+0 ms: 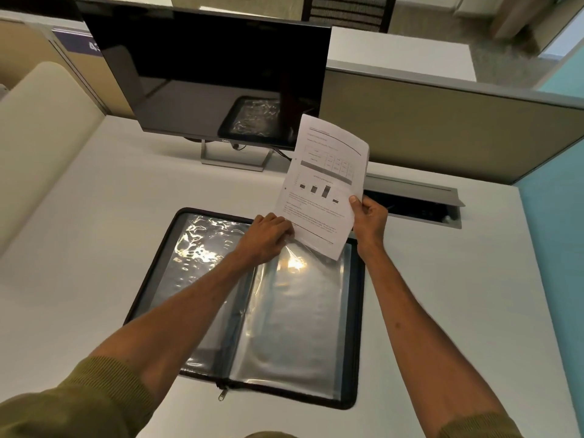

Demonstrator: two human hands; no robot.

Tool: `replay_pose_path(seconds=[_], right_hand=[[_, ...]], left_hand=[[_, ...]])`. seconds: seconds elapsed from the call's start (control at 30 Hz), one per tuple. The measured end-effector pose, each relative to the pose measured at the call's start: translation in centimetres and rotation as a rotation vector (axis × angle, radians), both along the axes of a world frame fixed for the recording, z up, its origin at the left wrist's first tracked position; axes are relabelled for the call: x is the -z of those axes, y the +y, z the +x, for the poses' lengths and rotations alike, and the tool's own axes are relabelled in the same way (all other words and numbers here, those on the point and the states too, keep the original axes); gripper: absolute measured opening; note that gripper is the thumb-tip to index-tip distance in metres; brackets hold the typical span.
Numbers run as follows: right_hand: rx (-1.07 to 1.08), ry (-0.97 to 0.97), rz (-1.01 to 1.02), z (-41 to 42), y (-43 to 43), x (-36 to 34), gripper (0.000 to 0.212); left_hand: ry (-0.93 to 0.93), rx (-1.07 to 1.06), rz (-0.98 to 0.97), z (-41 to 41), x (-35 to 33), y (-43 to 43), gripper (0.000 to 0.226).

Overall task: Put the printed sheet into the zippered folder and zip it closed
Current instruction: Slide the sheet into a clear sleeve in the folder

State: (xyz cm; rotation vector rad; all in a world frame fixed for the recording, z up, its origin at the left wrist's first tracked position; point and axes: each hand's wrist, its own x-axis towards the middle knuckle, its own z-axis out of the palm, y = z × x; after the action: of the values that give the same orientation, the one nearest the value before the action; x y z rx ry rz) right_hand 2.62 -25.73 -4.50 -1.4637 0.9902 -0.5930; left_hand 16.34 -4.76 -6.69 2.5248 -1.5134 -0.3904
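Printed sheet (pixel 325 188) above open zippered folder (pixel 252 311)

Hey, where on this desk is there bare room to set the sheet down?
Bare desk lies right of the zippered folder, and left of it toward the cream panel. Crowded: under the monitor by its stand, and the open cable tray.

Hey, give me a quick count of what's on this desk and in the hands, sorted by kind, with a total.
Monitors: 1, the black monitor
Folders: 1, the open zippered folder
Printed sheets: 1, the printed sheet, pinched between the left hand and right hand
Total: 3
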Motion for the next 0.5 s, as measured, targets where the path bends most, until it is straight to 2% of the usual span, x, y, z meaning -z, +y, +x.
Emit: replay_pose_path(seconds=[0.17, 0.33, 0.5], right_hand=[[0.009, -0.005, 0.017, 0.0, 0.0, 0.5, 0.023], [0.049, -0.064, 0.132, 0.2, -0.9, 0.5, 0.026], [-0.028, -0.012, 0.092, 0.1, -0.7, 0.9, 0.027]], left_hand=[[0.007, -0.017, 0.013, 0.5, 0.0, -0.1, 0.02], [-0.013, -0.026, -0.026, 0.3, 0.0, -0.3, 0.023], [0.003, -0.039, -0.058, 0.4, 0.2, 0.0, 0.022]])
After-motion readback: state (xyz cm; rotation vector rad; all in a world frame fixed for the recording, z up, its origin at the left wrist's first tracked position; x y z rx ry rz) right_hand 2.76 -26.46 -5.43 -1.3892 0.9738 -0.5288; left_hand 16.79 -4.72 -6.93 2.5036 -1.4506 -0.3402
